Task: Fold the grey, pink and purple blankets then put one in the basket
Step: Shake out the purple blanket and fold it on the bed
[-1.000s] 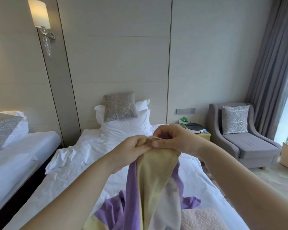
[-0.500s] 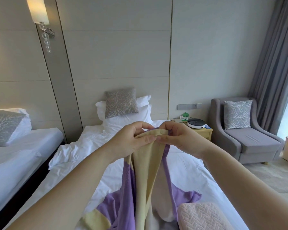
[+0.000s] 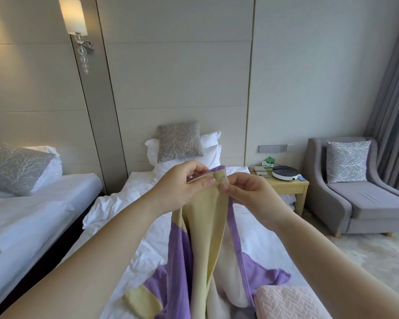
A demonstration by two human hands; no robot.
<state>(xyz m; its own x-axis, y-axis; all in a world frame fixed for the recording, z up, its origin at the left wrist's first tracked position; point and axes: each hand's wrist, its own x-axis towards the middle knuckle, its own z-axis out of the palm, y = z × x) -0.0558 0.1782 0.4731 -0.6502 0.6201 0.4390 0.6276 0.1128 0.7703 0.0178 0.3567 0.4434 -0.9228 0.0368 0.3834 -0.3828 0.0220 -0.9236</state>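
I hold the purple blanket (image 3: pixel 180 268) up in front of me by its top hem, over the foot end of the bed (image 3: pixel 138 187). My left hand (image 3: pixel 182 187) pinches the hem between the thumb and curled fingers, and my right hand (image 3: pixel 251 196) pinches the same edge just beside it, thumb tip against the cloth. The two grips sit close together, so the fabric gathers into a narrow bunch between them.

The blanket is a soft, finely ribbed knit in blocks of lilac purple and pale yellow, with a purple border running down its right edge. From my fingers it hangs in long vertical folds, and its lower part spreads over the white sheet. A cream fold lies under it; I cannot tell whether that belongs to the same cloth.

At the lower right, touching the purple cloth, lies the pink blanket (image 3: pixel 290 302), folded into a thick pad with a raised herringbone quilting.

The bedding is rumpled white cotton. At the head, white pillows (image 3: pixel 211 143) prop up a square grey cushion (image 3: pixel 180 141) with a pale branch pattern. To the right stands a light wooden nightstand (image 3: pixel 288 187) carrying a round white device (image 3: pixel 285 173) with a black top. Beyond it is a grey upholstered armchair (image 3: pixel 366 203) with a matching cushion, beside long grey curtains (image 3: pixel 392 100). A second bed (image 3: pixel 32 215) lies to the left, under a wall lamp (image 3: pixel 75 17) with a cream shade and glass beads
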